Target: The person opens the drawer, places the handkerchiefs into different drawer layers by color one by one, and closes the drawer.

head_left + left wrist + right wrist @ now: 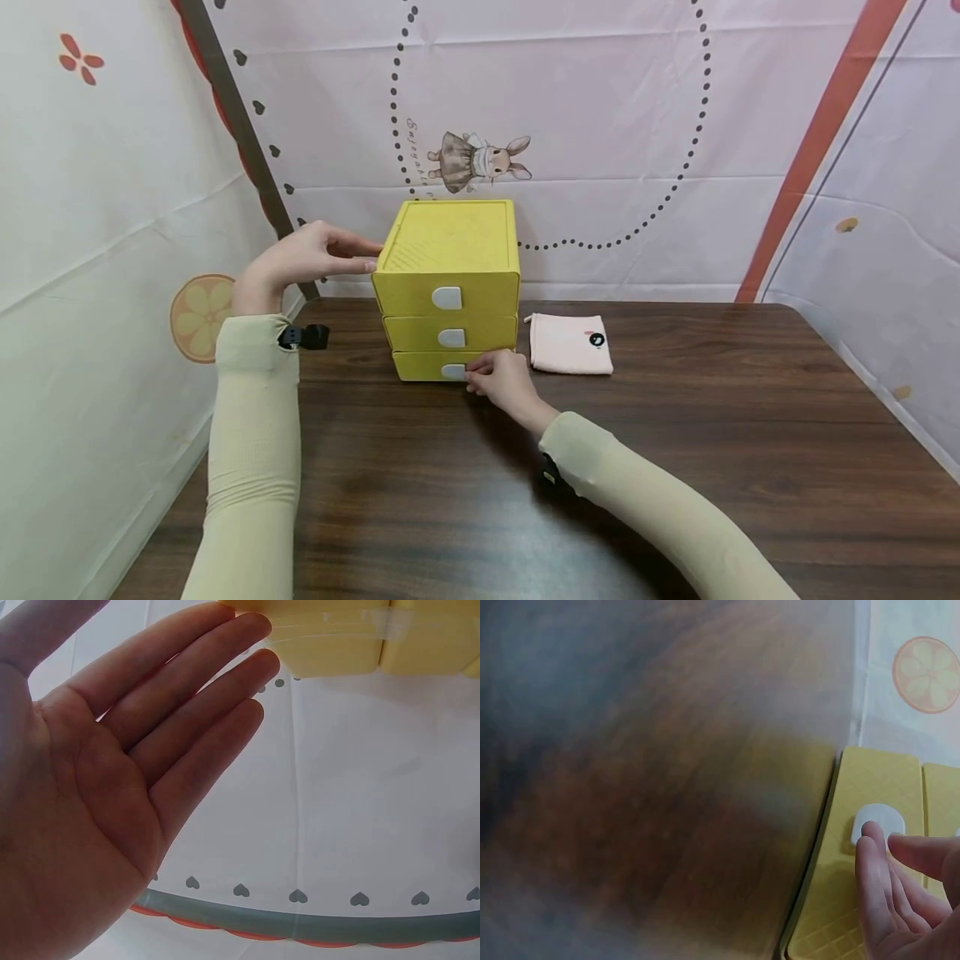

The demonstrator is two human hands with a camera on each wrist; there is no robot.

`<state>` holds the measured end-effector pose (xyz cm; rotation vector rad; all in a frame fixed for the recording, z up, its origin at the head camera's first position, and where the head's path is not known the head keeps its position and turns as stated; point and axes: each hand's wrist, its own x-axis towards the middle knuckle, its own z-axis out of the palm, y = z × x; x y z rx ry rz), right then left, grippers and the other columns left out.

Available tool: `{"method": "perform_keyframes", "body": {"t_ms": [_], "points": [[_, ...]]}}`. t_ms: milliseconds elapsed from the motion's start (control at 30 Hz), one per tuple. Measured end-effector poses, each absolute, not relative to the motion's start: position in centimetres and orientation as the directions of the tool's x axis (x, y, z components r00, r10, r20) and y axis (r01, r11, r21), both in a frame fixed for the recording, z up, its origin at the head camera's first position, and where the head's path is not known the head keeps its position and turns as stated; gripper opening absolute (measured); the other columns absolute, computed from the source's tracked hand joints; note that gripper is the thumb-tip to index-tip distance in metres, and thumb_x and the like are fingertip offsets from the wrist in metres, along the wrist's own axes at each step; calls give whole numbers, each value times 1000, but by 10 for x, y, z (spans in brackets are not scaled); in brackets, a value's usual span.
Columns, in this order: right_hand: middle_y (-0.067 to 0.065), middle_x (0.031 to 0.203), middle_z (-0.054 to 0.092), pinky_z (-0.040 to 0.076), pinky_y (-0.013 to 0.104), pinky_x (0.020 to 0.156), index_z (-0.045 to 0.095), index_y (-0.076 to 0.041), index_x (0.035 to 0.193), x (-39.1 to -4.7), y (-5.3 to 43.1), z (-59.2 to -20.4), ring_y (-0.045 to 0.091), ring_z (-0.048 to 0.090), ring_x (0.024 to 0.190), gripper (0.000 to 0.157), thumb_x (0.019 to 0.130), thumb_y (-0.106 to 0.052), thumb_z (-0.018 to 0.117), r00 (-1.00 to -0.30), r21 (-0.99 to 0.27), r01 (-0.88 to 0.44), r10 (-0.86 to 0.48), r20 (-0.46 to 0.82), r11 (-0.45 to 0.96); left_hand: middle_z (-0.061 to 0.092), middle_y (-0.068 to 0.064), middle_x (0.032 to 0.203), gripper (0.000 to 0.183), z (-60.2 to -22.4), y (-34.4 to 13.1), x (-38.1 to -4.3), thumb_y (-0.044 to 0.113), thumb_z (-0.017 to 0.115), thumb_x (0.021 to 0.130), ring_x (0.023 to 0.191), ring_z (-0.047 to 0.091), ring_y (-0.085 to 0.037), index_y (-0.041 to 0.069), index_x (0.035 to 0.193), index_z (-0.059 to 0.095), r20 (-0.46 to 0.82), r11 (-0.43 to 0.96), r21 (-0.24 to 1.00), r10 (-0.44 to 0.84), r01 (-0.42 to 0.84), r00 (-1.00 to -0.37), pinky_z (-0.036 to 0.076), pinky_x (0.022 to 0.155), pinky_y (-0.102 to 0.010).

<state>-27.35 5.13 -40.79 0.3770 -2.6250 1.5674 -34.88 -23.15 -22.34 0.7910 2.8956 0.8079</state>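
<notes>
A yellow three-drawer box (450, 237) stands on the table with its drawers closed, each fronted by a white tab handle. My left hand (307, 254) is at its upper left side, fingertips right at the edge. In the left wrist view, the left hand's fingers (202, 697) are straight, their tips next to the yellow box wall (330, 645). Low at the front, my right hand (504, 382) pinches the white handle (453, 372) of the bottom drawer. The right wrist view has thumb and fingertips at this handle (881, 821), covering its lower part.
To the right of the box lies a small pink cloth pouch (570, 343) with a round black mark. Behind the brown wooden table (712, 450) hangs a printed cloth backdrop (600, 125), and another cloth wall (112, 208) runs along the left.
</notes>
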Motion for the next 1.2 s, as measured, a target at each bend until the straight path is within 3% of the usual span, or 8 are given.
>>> {"method": "perform_keyframes", "body": {"t_ms": [300, 1200], "points": [[10, 76, 73, 53, 22, 54, 73, 1, 93, -275, 49, -413, 15, 69, 62, 12, 86, -7, 68, -971, -837, -216, -204, 127, 503, 66, -2, 121, 43, -224, -233, -349, 47, 69, 83, 109, 61, -13, 25, 120, 67, 101, 728, 504, 485, 465, -868, 47, 91, -38], [11, 75, 73, 56, 29, 58, 74, 2, 87, -266, 50, -415, 21, 71, 65, 7, 84, -3, 70, -972, -869, -174, -222, 76, 463, 65, -4, 123, 44, -225, -233, -350, 47, 69, 84, 110, 61, -15, 25, 121, 67, 106, 717, 510, 495, 474, -863, 48, 91, -42]]}}
